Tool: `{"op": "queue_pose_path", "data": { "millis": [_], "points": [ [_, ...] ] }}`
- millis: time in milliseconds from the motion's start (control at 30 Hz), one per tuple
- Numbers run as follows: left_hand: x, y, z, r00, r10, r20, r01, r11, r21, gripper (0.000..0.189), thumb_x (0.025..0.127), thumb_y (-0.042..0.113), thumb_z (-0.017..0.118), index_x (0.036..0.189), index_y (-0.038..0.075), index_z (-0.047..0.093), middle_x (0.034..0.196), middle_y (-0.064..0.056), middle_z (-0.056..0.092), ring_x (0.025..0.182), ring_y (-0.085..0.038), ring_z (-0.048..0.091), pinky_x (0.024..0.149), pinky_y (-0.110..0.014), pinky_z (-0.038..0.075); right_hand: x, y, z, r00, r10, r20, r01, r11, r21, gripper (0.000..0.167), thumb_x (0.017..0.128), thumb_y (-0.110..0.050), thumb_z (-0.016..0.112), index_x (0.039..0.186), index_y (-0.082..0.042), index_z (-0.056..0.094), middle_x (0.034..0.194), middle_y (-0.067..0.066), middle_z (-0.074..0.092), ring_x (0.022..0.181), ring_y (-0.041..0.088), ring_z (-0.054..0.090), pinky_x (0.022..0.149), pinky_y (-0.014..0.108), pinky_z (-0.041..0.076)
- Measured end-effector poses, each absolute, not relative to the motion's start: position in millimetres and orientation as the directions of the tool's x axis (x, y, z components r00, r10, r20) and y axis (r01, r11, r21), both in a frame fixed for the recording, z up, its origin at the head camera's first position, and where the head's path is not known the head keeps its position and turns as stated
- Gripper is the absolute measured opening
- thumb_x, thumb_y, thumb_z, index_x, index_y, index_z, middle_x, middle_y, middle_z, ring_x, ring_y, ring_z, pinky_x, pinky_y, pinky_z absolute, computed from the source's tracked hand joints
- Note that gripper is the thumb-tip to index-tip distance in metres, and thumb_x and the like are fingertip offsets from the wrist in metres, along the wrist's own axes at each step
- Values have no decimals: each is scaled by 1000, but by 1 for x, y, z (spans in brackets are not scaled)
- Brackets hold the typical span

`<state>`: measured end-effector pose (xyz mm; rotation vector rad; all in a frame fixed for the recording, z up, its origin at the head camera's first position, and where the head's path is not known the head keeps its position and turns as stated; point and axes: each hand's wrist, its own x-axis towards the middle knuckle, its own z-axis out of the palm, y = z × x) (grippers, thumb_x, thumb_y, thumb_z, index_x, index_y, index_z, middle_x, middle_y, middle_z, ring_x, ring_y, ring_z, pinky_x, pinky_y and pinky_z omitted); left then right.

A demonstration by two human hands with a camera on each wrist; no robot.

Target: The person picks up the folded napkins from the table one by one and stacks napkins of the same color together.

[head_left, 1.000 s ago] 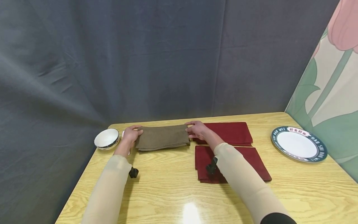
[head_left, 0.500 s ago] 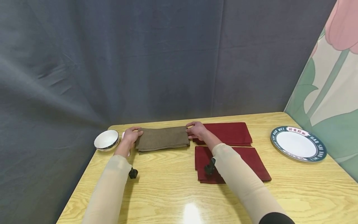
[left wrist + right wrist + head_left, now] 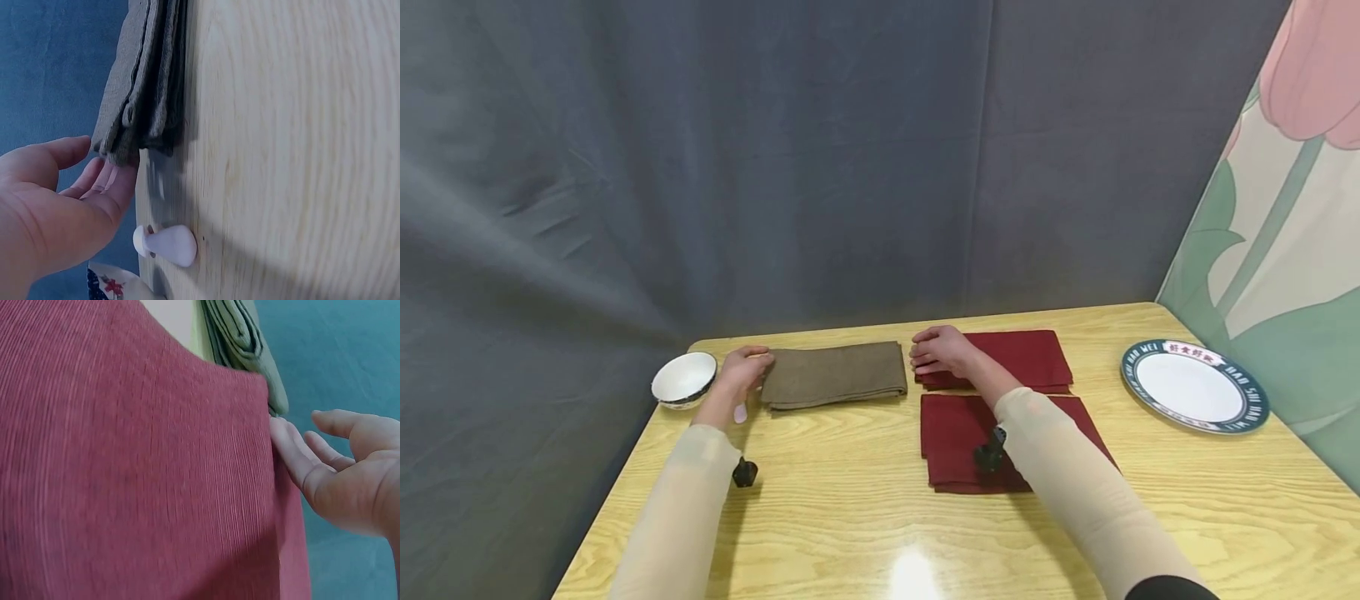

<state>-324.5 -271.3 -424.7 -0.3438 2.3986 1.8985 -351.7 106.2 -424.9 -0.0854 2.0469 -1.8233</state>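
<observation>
- Dark curtain (image 3: 850, 167) hangs behind a wood-grain table (image 3: 835, 525), where a person's two hands flank a folded brown cloth (image 3: 835, 375).
- Left hand (image 3: 747, 367): thumb and fingers stand loosely apart at the cloth's left end; the fingertips appear to touch it, without a pinch.
- Right hand (image 3: 946, 350): fingers bend loosely, holding nothing, beside the left edge of the far red cloth (image 3: 1026, 358).
- Half a second ago, the right fingertips met the brown cloth's right end; now a gap shows there, and the left hand has eased outward too. The cloth lies flat on the table, left of both red cloths, and the handling of it looks all but finished.
- Close up, the left wrist view shows stacked layers at the cloth's end, plus a pale, knobbed object (image 3: 169, 245) that the left arm mostly hides from the head camera. What it is cannot be told.
- From the right wrist, coiled folds show at the brown cloth's other end, a detail the head view lacks.
- Farther out: the near red cloth (image 3: 951, 429), a white bowl (image 3: 685, 377) at left, and a blue-rimmed plate (image 3: 1195, 387) at right.
</observation>
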Motion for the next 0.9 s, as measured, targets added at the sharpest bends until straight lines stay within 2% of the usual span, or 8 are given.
{"op": "queue_pose_path", "data": {
  "millis": [100, 167, 300, 400, 500, 700, 900],
  "points": [
    [-324, -273, -425, -972, -145, -186, -213, 202, 956, 48, 103, 8, 55, 147, -8, 42, 121, -14, 59, 89, -10, 61, 80, -27, 54, -351, 116, -426, -921, -294, -256, 228, 129, -965, 45, 103, -5, 56, 143, 12, 43, 133, 35, 55, 113, 39, 65, 89, 44, 57],
    [-322, -274, -425, -972, -165, -168, -198, 190, 962, 47, 103, 7, 54, 146, -9, 43, 123, -17, 58, 93, -13, 63, 83, -29, 54, -349, 122, -427, -922, -288, -259, 233, 120, -965, 44, 104, -5, 56, 142, 11, 45, 131, 33, 57, 109, 35, 66, 89, 43, 57],
    [-317, -270, -422, -968, -237, -86, -134, 194, 972, 38, 103, 6, 54, 139, -8, 51, 117, -12, 58, 102, -19, 58, 88, -33, 53, -342, 133, -427, -926, -285, -248, 230, 95, -968, 42, 104, -5, 55, 142, 12, 45, 128, 30, 59, 104, 31, 67, 90, 43, 56],
    [-311, -263, -417, -955, -296, -8, -74, 210, 975, 31, 103, 6, 55, 131, -6, 56, 110, -8, 59, 102, -21, 55, 84, -32, 50, -335, 139, -425, -929, -289, -231, 217, 81, -973, 42, 104, -5, 55, 141, 13, 45, 128, 30, 59, 104, 30, 67, 91, 44, 56],
    [-305, -254, -413, -942, -329, 60, -17, 227, 974, 28, 101, 7, 58, 126, -7, 59, 105, -8, 61, 98, -22, 57, 78, -29, 51, -327, 143, -423, -928, -297, -224, 208, 86, -974, 43, 104, -6, 55, 141, 13, 45, 128, 29, 59, 103, 29, 68, 92, 45, 55],
    [-295, -233, -410, -972, -232, 44, 0, 184, 983, 25, 100, 7, 60, 123, -5, 62, 107, -10, 67, 99, -24, 64, 78, -31, 55, -311, 152, -417, -922, -327, -207, 188, 89, -978, 43, 104, -6, 55, 142, 13, 45, 128, 30, 59, 108, 33, 67, 94, 47, 54],
    [-285, -211, -411, -995, -100, -16, -26, 103, 994, 29, 103, 9, 57, 129, -4, 57, 123, -18, 63, 106, -26, 63, 94, -46, 54, -294, 163, -411, -921, -345, -179, 160, 82, -984, 46, 104, -7, 55, 143, 13, 42, 133, 36, 54, 113, 37, 64, 95, 48, 53]
  ]
}}
